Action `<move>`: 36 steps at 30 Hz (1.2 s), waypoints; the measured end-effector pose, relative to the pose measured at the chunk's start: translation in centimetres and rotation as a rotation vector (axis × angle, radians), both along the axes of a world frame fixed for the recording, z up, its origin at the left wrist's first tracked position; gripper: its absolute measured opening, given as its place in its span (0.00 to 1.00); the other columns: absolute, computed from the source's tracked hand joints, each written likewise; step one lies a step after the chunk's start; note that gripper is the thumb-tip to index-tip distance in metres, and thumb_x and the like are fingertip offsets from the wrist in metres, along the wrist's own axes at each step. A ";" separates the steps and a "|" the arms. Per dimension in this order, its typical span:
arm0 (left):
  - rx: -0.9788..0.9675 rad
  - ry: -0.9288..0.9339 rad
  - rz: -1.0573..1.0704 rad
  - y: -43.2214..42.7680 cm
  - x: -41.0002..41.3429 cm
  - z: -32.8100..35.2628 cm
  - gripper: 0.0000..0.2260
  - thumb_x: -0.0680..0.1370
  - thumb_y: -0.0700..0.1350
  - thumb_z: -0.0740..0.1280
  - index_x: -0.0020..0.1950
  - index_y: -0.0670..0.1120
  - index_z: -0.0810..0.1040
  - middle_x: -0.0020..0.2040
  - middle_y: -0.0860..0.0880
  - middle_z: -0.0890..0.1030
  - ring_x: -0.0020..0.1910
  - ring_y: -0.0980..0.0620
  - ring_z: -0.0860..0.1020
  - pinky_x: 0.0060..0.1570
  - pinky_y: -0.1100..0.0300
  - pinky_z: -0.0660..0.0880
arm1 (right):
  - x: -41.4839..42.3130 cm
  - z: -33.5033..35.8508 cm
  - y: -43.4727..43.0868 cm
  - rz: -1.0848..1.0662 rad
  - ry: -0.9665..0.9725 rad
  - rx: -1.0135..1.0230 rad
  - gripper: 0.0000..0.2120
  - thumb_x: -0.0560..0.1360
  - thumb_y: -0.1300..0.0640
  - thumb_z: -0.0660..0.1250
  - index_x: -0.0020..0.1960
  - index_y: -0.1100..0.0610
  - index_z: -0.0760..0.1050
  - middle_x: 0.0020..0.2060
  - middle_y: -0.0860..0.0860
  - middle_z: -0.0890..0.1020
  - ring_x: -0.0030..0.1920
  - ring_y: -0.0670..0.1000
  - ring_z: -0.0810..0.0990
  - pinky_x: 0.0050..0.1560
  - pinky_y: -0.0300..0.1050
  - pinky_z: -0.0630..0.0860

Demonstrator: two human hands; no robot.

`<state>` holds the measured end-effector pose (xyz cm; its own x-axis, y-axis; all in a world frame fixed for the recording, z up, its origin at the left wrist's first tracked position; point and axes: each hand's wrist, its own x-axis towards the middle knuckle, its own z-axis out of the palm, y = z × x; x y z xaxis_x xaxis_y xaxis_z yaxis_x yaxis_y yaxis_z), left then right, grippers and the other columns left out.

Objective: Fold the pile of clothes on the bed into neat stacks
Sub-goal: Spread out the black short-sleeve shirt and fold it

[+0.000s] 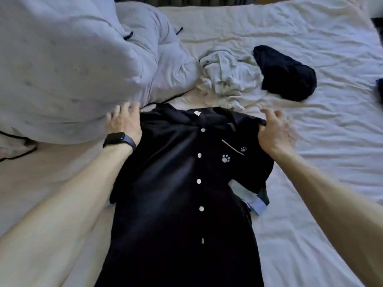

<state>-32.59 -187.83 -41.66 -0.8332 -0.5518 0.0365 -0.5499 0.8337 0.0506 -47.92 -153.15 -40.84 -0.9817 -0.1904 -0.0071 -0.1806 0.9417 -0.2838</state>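
Both my arms reach forward from the bottom corners of the view, forearms bare. My left hand (pixel 124 121) lies back-up at the shirt's left shoulder, a dark watch (pixel 118 140) on the wrist. My right hand (pixel 276 131) is at the opposite shoulder, slightly blurred.

The black shirt (pixel 176 183) lies face up and lengthwise on the bed (pixel 310 162), collar away from me and hem running out of the bottom of the view. It is buttoned with white buttons and has white paw prints (pixel 226 158) by the chest pocket. A light blue piece of cloth (pixel 256 206) shows from under its right sleeve.

On the left, a bulky pale duvet (pixel 62 69) crowds right up to the collar and my left fingertips. Bare sheet lies open to the right of the shirt. Beyond the collar sit a crumpled white garment (pixel 228 73) and, touching its right side, a dark garment (pixel 286 73).

My left hand is open, fingers spread and nearly straight, tips against the duvet's edge, with the palm side hidden. My right hand pinches the shirt's shoulder fabric between thumb and curled fingers, lifting that corner slightly.
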 end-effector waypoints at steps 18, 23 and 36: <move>0.465 -0.105 0.740 23.4 39.8 -10.6 0.37 0.71 0.62 0.75 0.72 0.46 0.66 0.69 0.40 0.71 0.64 0.36 0.72 0.60 0.38 0.69 | 39.7 -10.2 18.9 -0.544 -0.917 -0.410 0.22 0.73 0.43 0.76 0.58 0.55 0.75 0.51 0.49 0.82 0.52 0.49 0.81 0.50 0.47 0.74; 0.856 -0.109 0.890 21.7 41.3 -9.2 0.22 0.75 0.59 0.73 0.61 0.48 0.75 0.55 0.47 0.81 0.49 0.43 0.78 0.48 0.51 0.75 | 39.5 -10.8 21.9 -0.431 -1.140 -0.532 0.12 0.78 0.48 0.72 0.53 0.56 0.83 0.48 0.53 0.87 0.49 0.52 0.84 0.48 0.46 0.77; 0.783 -0.109 0.711 23.4 48.5 -9.1 0.04 0.83 0.44 0.62 0.53 0.44 0.73 0.47 0.46 0.78 0.45 0.46 0.74 0.45 0.53 0.70 | 42.4 -10.3 27.1 -0.356 -0.633 -0.164 0.14 0.77 0.58 0.63 0.62 0.58 0.74 0.60 0.60 0.79 0.59 0.62 0.78 0.59 0.56 0.75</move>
<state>15.86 -164.47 -50.72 -0.2869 -0.7506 -0.5952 -0.9320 0.0749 0.3547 -5.57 -126.04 -51.12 -0.8015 0.0913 -0.5909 0.3723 0.8495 -0.3737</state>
